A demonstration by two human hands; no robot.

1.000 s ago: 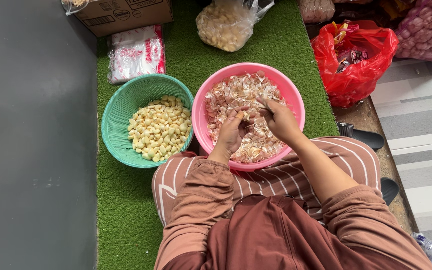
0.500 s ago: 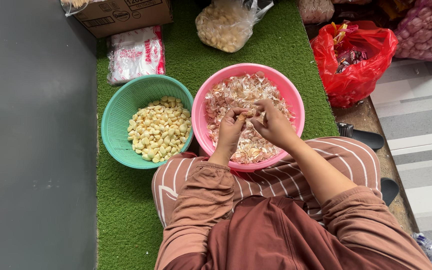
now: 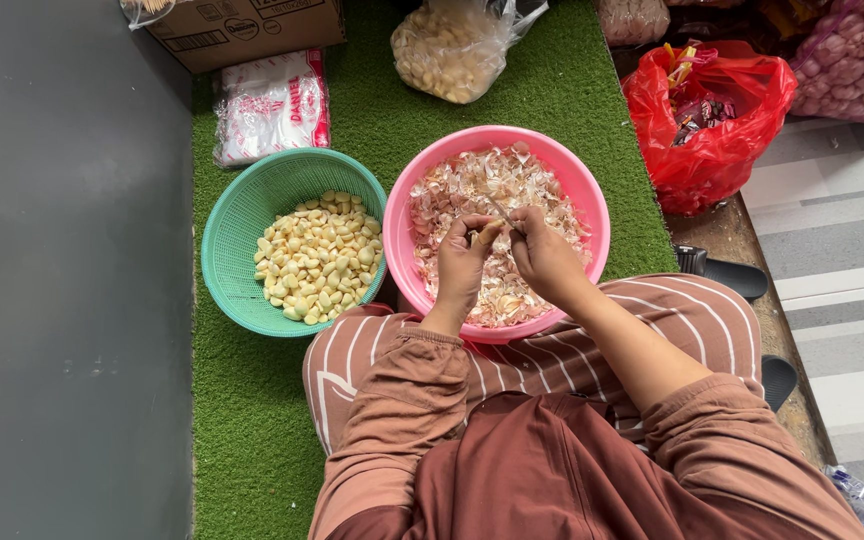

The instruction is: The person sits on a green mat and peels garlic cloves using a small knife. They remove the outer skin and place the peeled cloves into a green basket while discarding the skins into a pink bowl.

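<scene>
A pink bowl (image 3: 592, 205) full of garlic skins rests against my striped knee. Over its middle my left hand (image 3: 464, 262) pinches a garlic clove (image 3: 487, 235) between thumb and fingers. My right hand (image 3: 544, 252) is closed on a small knife (image 3: 500, 212), its thin blade laid against the clove. To the left sits a green basket (image 3: 237, 225) holding a heap of peeled garlic cloves (image 3: 318, 257).
Green turf mat (image 3: 252, 420) covers the floor, with a dark grey wall on the left. Behind stand a cardboard box (image 3: 247, 25), a white printed packet (image 3: 270, 105), a clear bag of cloves (image 3: 452, 50), a red plastic bag (image 3: 717, 135) and a mesh sack (image 3: 857, 60). Black sandals (image 3: 727, 275) lie right.
Both hands have shifted slightly toward the bowl's middle and drawn together on the clove; the knife blade now shows between them.
</scene>
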